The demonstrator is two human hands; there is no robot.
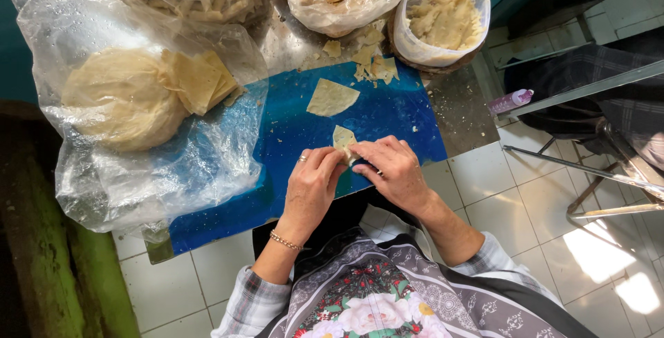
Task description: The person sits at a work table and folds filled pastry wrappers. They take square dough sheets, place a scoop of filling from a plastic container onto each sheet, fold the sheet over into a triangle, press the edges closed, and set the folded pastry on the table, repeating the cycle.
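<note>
The blue tabletop (pixel 387 113) carries everything here, and its far left is covered by a large clear plastic bag (pixel 138 165) holding a round mound of dough (pixel 121 96) with a stack of cut squares (pixel 200 80) leaning against it. Along the far edge stand further bags and a clear tub of pale filling (pixel 446 20), with scraps of dough (pixel 373 65) strewn just in front of it. Nearer, a single flat dough square (pixel 332 98) lies alone on the blue surface, straight ahead of both hands and apart from them (about as near to one hand as the other). Closest of all is the small dough piece (pixel 344 139) being worked: it sits at the near edge of the tabletop, between the two hands, its free upper corner pointing away from the person while its lower end disappears among the fingertips. The left hand (pixel 311 186) comes in from the left with its fingers (pixel 330 157) curled onto that lower end, and the right hand (pixel 394 172) meets it from the right, its fingers (pixel 365 152) pinched onto the same spot, so both hands grip the one piece and neither is free.
</note>
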